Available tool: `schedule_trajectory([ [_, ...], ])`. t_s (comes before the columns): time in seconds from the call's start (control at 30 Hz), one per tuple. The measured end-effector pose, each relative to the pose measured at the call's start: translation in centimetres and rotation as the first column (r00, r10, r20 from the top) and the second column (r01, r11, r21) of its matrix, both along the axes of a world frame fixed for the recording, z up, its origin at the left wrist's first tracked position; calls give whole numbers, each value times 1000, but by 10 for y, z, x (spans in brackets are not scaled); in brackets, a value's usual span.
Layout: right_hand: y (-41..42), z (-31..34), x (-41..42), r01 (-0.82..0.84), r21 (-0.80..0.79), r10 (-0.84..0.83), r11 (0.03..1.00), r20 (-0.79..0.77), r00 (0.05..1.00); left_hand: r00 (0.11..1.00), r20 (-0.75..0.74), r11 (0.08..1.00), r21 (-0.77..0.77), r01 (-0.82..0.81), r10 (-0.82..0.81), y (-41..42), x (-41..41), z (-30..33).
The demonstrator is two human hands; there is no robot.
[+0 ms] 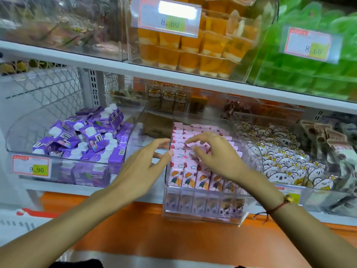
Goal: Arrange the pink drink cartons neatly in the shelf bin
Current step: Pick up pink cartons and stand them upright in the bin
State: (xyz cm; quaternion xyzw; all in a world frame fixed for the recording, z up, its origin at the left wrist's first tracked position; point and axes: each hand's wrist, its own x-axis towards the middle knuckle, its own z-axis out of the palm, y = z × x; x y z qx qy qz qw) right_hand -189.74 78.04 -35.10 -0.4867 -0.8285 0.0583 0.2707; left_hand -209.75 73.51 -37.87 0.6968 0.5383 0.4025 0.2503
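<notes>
On the lower shelf [135,192], between a bin of purple cartons [85,140] and a bin of bear-print packets [284,163]: a clear bin [202,215], its front edge jutting past the shelf lip. Inside, pink cartons [185,171] upright in tight rows, wall to wall, open room only at the back. Left hand [143,167] released, fingertips at the bin's left wall. Right hand [214,153] over the rows, fingers loosely bent, grasping nothing.
</notes>
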Motion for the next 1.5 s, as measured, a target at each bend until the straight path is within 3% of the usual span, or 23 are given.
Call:
schedule_trajectory([
  [0.17,83,8,3,226,-106,-214,968,110,971,998,57,999,-39,-31,33,5,2,-3],
  [0.33,132,3,-13,301,-90,-288,949,139,948,988,144,997,-62,-50,59,14,4,-7],
  [0.47,157,-3,-22,352,-224,-303,909,229,925,975,213,996,-78,-45,61,18,6,-7],
  [0.57,165,0,-25,374,-219,-308,901,284,908,971,226,995,-87,-57,76,22,5,-7],
  [0.7,160,-3,-23,348,-176,-336,921,99,937,968,235,994,-94,-63,84,22,6,-6],
  [0.77,154,-5,-23,318,-175,-351,932,-213,912,966,245,993,-99,-65,88,22,6,-6],
  [0.83,144,3,-25,219,-218,-309,951,-617,724,964,252,993,-101,-66,90,22,6,-5],
  [0.9,128,17,-27,111,-206,-233,972,-835,498,966,245,993,-97,-65,87,22,5,-5],
  [0.97,107,26,-24,125,-153,-192,980,-883,428,969,227,994,-82,-77,94,21,4,-4],
  [1.1,46,25,-11,205,-142,-221,968,-870,441,969,201,988,39,-153,142,18,2,3],
  [1.2,-3,25,-9,109,-103,-141,989,-887,440,983,173,974,206,-92,56,11,5,13],
  [1.37,-54,30,-6,-60,-55,-15,997,-849,528,996,13,944,322,76,-85,-1,16,22],
  [1.5,-66,35,1,-185,-93,20,978,-848,529,990,8,907,401,127,-142,-2,17,19],
])
